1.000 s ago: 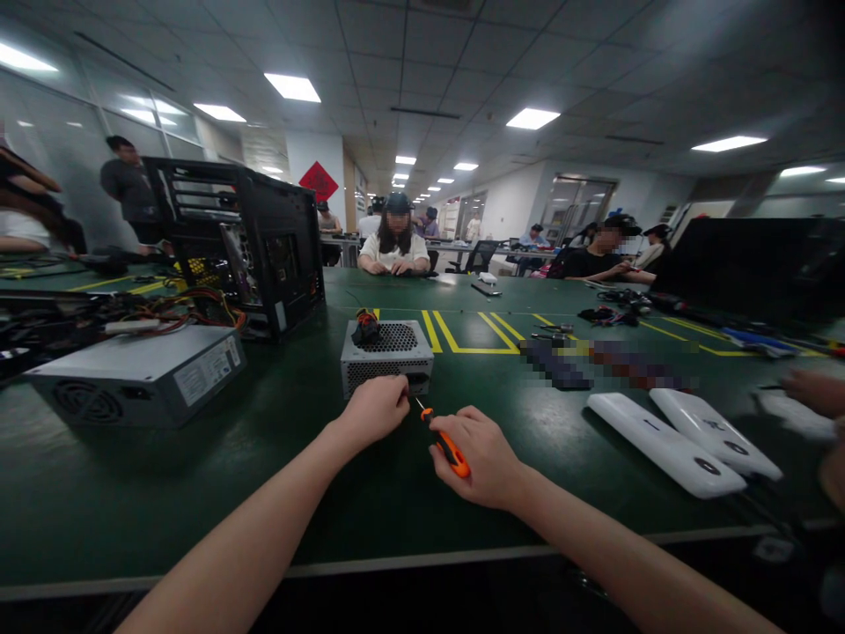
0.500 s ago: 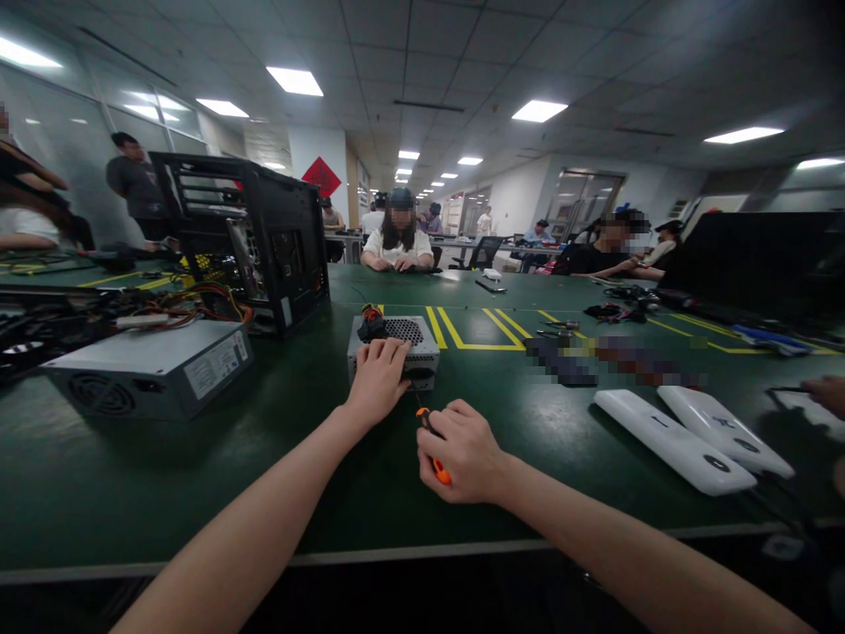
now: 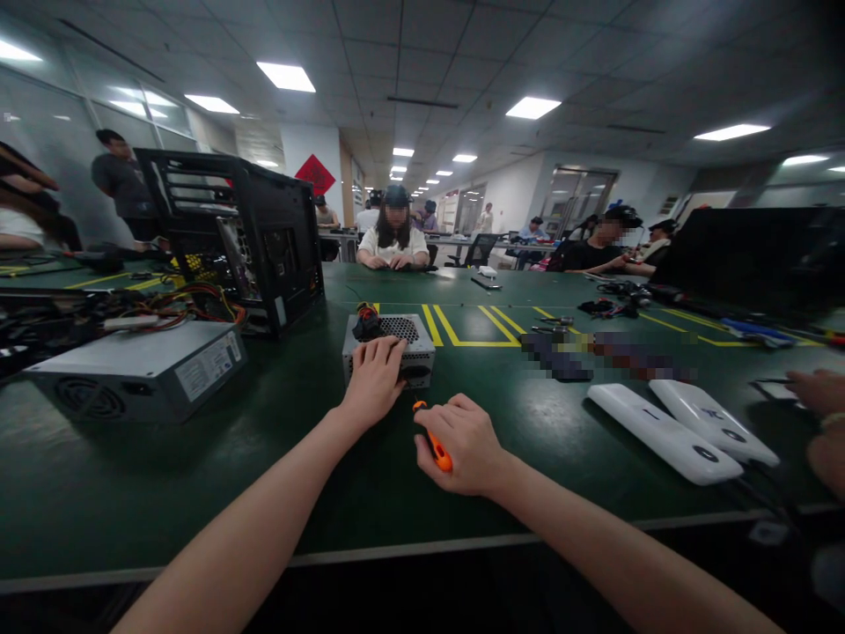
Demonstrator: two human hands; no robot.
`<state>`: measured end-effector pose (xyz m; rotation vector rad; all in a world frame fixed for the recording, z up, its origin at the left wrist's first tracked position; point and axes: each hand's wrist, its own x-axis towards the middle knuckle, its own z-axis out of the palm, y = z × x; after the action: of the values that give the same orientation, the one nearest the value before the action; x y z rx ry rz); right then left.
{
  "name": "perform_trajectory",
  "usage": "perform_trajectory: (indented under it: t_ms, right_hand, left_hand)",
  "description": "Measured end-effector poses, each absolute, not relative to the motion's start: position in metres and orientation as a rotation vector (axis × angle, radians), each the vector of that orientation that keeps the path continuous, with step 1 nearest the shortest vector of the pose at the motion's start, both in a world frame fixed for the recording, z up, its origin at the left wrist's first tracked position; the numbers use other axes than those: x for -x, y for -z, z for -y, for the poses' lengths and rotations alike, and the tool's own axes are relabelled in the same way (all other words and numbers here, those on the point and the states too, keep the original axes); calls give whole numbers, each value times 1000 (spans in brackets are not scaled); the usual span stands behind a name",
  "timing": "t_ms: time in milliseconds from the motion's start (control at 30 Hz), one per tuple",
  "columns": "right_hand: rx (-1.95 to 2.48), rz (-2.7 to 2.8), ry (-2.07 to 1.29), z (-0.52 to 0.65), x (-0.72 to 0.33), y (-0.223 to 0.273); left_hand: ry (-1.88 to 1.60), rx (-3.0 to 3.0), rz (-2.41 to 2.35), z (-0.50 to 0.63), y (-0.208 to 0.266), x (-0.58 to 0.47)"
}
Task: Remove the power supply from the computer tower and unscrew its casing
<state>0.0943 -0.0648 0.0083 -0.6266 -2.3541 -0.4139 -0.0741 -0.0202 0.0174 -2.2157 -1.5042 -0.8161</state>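
A small grey computer power supply (image 3: 421,359) with a perforated top sits on the green table, a bundle of dark wires on its back left corner. My left hand (image 3: 373,380) grips it, fingers laid over the top and thumb at the near face. In my closed right hand (image 3: 462,443) is an orange and black screwdriver (image 3: 441,456). Its thin shaft slants up and left towards the near face of the power supply. Whether the tip touches a screw there is too small to tell.
At left, a larger power supply (image 3: 149,370) lies before a black computer case (image 3: 264,238). Two white devices (image 3: 666,431) lie at right, near another person's hand (image 3: 815,392). Behind them are a black monitor (image 3: 745,264) and tangled cables (image 3: 604,306). Someone (image 3: 394,233) sits opposite.
My right hand has turned slightly around the screwdriver, showing more of its orange handle. The left hand stays on the power supply. At right, the other person's hand has come further into view.
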Motion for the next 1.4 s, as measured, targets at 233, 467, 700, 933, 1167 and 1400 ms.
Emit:
perform_trajectory:
  t_ms: [233,467,700,933,1167,1400]
  right_hand:
    - [694,2245,380,66,-103,-10]
    - [728,2293,302,68,-98,-14]
    - [699,2317,370,69,-98,-12]
    - [694,2324,520,71,-96,-11]
    - [674,2301,591,71,-95,-10]
    - [641,2346,705,73,-92,-7]
  left_hand:
    - [1036,2350,1875,31,-29,68]
    - [1495,2824,2401,8,3,65]
    - [2350,2471,2784,12,1,52]
    - [2772,2107,2912,16,-5,49]
    - [2776,2142,2892,15,-3,51]
    - [2672,2184,2931,17,-7,50]
